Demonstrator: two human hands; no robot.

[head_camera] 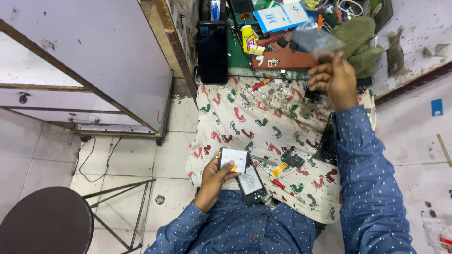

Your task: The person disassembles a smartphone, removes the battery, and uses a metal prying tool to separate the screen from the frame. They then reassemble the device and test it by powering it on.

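Cloth (263,120) printed with red and green footprints covers the person's lap and runs up to the edge of a cluttered workbench (414,28), seen from above by a head-worn camera. Pale floor tiles (42,155) lie to the left, with a dark round stool (44,221) at the lower left corner and a white cabinet (89,56) with drawers above it. On the bench sit a dark phone (213,51) lying flat, a small yellow bottle (247,36), a blue and white card (281,16), a reddish-brown mat (287,57) and an olive green rag (360,40). Blue dotted sleeves (372,188) frame the lower part of the view.

The left hand (217,176) rests low on the lap, fingers curled around a small white rectangular part (234,160), thumb pressed on its face. Just beside it, touching its lower right corner, lies an opened phone body (251,185) with its insides showing. A red-handled screwdriver (282,188), a small green circuit board (293,160) and metal tweezers (263,161) lie on the cloth near it.

The right hand (333,77) is raised near the bench edge, fingers pinched together on the lower corner of a small clear plastic bag (314,38), which sticks up over the mat. A black flat piece (326,141) lies on the cloth beside the right forearm.
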